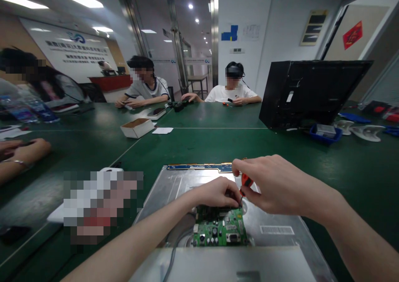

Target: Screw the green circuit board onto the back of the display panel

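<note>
A green circuit board lies on the silver metal back of a flat display panel, with a blue board strip along the panel's far edge. My right hand grips an orange and black screwdriver in its fingers. The screwdriver's shaft points down at the board's far right corner. Close by the tip, my left hand has its fingers curled and pinched together over the board's far edge. What sits between those fingertips is hidden. A grey cable runs beside the board's left side.
A black monitor stands at the right, near a blue tray. An open white box is on the green table. Two people sit across, and another person's hands rest at the left. A blurred pale item lies left of the panel.
</note>
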`<state>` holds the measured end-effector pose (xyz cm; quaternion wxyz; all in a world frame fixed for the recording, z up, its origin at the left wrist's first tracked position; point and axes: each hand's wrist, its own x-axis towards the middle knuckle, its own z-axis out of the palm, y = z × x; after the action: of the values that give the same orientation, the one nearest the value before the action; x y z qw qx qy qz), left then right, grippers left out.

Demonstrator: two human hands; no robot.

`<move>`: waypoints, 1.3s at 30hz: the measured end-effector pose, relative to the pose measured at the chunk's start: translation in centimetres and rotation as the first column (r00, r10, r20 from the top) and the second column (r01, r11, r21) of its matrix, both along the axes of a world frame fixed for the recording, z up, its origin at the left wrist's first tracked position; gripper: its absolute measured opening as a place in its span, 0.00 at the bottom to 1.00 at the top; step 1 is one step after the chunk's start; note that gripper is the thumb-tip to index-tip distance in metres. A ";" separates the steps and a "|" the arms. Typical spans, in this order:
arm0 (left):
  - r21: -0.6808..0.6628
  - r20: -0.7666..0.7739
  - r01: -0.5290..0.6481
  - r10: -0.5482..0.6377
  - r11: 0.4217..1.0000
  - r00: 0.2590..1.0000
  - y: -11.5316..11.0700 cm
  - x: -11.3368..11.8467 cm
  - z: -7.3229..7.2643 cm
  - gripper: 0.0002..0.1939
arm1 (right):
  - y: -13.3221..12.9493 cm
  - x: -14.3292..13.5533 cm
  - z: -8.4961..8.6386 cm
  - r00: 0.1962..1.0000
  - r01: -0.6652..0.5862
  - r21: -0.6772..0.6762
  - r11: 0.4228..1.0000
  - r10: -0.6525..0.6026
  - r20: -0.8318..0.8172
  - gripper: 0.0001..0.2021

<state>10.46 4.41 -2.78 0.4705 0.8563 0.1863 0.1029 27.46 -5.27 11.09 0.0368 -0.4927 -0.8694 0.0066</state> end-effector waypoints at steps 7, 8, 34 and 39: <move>-0.022 0.011 0.015 -0.015 1.000 1.000 0.1 0.0 -0.1 0.06 | 0.4 -0.1 -0.2 0.996 0.046 0.045 0.998 -0.050 0.075 0.06; -0.026 0.014 0.015 -0.015 1.000 1.000 0.1 0.0 0.0 0.06 | 0.4 -0.1 -0.1 0.996 0.048 0.044 0.998 -0.051 0.076 0.04; -0.069 0.004 0.042 -0.042 0.997 0.999 0.1 -0.1 0.5 0.04 | 0.4 0.4 0.0 0.998 -0.010 0.096 0.995 0.004 0.060 0.09; -0.050 0.005 0.021 -0.021 0.999 1.000 0.1 -0.1 0.4 0.03 | 0.3 0.5 0.1 0.999 -0.042 0.073 0.996 0.040 0.021 0.04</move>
<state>10.37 4.49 -2.33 0.4934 0.8459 0.1788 0.0954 27.98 -5.00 11.17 0.0461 -0.4730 -0.8793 -0.0295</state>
